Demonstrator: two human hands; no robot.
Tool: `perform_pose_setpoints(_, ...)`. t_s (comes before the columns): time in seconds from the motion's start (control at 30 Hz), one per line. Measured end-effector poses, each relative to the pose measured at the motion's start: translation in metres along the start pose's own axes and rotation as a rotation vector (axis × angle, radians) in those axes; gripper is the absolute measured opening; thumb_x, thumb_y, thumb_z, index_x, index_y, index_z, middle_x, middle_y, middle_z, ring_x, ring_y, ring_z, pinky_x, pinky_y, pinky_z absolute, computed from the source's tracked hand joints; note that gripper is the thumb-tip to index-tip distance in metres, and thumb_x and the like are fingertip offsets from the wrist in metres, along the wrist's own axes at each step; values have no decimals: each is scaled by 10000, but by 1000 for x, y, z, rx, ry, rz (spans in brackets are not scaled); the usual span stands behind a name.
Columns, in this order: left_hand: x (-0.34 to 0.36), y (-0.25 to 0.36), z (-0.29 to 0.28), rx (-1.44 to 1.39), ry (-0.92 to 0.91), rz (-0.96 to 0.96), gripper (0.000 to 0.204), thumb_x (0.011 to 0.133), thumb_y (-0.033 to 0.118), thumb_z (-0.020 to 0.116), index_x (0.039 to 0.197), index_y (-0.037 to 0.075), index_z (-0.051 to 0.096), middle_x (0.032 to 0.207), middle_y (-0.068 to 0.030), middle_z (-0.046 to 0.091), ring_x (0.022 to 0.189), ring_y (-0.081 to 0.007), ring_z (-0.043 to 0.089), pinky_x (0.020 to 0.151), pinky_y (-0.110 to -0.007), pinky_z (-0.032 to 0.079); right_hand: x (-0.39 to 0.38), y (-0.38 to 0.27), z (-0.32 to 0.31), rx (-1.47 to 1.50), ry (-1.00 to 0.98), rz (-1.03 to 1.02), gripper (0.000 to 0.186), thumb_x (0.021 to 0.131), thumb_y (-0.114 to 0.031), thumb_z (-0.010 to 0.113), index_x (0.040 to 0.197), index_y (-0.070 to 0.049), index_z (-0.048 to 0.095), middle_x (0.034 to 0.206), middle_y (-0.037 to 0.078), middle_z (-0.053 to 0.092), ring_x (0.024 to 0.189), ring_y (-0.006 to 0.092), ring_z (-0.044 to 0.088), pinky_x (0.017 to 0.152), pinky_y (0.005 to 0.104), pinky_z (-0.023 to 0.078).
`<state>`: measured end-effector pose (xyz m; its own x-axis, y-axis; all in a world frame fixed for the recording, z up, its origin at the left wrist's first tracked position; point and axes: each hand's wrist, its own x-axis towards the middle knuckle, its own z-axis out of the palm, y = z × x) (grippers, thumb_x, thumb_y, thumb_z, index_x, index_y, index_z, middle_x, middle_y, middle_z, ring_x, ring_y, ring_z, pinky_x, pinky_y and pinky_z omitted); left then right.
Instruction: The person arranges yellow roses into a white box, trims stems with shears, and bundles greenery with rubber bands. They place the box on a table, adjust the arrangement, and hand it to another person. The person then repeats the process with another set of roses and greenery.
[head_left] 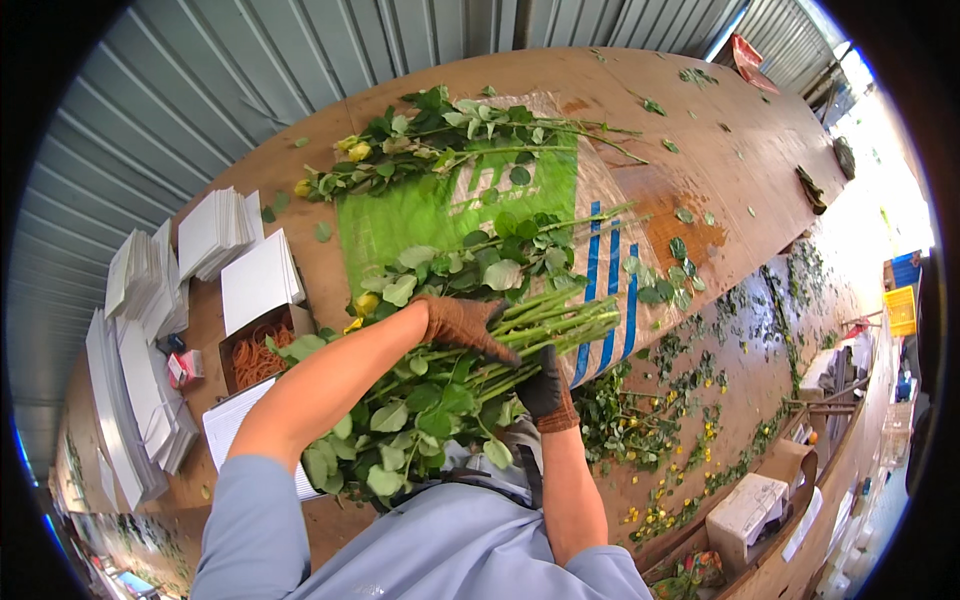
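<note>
A thick bunch of leafy rose stems (430, 405) lies across the front of me, cut ends toward the right. My left hand (465, 325), in a brown glove with dark fingers, is closed over the top of the stems. My right hand (545, 390), in a similar glove, grips the same bunch from below, near the cut ends. More stems with yellow buds (430, 135) and a second leafy group (505, 255) lie on a green and tan plastic sack (390, 235) atop the brown table (700, 140).
At left are stacks of white card (215, 225), a box of orange rubber bands (260, 355) and a small red packet (185, 368). A corrugated metal wall (150, 120) runs behind. At right are fallen leaves and petals (650, 430), a pale box (740, 520) and a yellow crate (900, 310).
</note>
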<state>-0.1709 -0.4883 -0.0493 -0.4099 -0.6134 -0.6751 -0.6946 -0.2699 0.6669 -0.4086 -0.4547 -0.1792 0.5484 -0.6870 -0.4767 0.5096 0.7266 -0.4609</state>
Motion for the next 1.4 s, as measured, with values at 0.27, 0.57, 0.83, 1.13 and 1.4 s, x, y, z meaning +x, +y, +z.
perform_pose_setpoints(0.27,-61,65,9,130,235,-41,1263,640,643,864,1537,9,241,1445,-271,499,1308,-369,532,1092,-422,442,-5,-17,49,-166,-160,-49,597,938,-199,720,1455,-90,441,1348,95,577,1189,244,579,993,404,481)
perform_pose_setpoints(0.57,-61,99,39,388,524,-340,1201,645,541,878,1537,-3,287,1102,-251,685,1006,-400,678,825,-459,551,6,-38,67,51,-49,245,514,928,-230,740,1359,-44,529,1351,111,569,1205,260,563,1005,482,485)
perform_pose_setpoints(0.83,-52,92,35,369,531,-352,1066,637,582,850,1464,49,440,1059,-193,713,965,-363,698,825,-463,572,19,-32,37,-467,-270,-145,525,942,-225,724,1369,-24,494,1320,132,581,1180,258,571,1007,399,462)
perform_pose_setpoints(1.13,-38,87,37,432,483,-409,934,684,571,822,1406,66,515,1023,-193,718,960,-354,701,802,-483,564,-36,-139,85,-1681,-850,-209,544,905,-312,716,1256,49,510,1004,255,681,954,398,668,817,466,535)
perform_pose_setpoints(1.4,-52,91,40,404,612,-303,787,658,498,810,1330,161,580,1014,-168,728,921,-370,706,804,-471,569,-6,-150,213,-1649,-1779,-1211,220,830,-223,690,864,-6,672,655,179,646,636,363,677,597,454,552)
